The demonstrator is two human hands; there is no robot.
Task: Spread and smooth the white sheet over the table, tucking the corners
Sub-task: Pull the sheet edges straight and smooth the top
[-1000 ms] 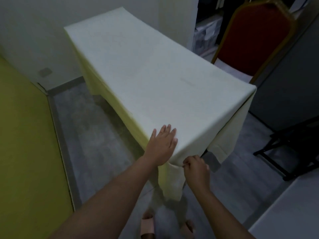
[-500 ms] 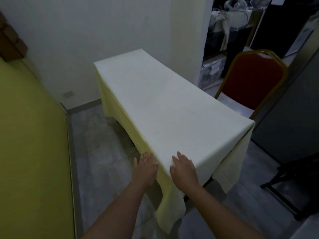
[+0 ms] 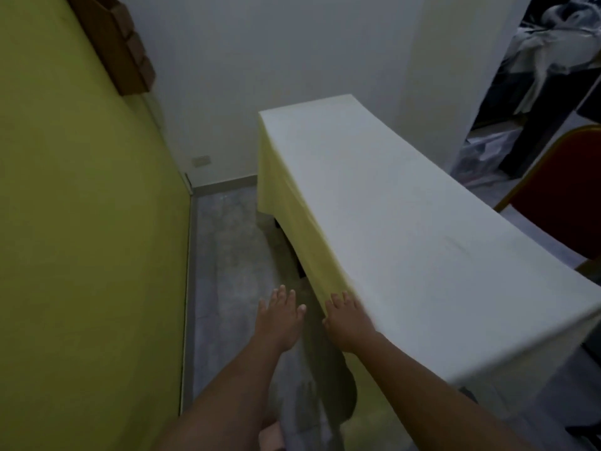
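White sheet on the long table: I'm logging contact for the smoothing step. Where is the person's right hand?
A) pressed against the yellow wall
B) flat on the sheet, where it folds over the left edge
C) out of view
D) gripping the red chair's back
B: the right hand lies with straight fingers on the white sheet, just where the cloth folds down over the left edge.

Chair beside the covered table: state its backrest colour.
The padded chair backrest is dark red; head view.
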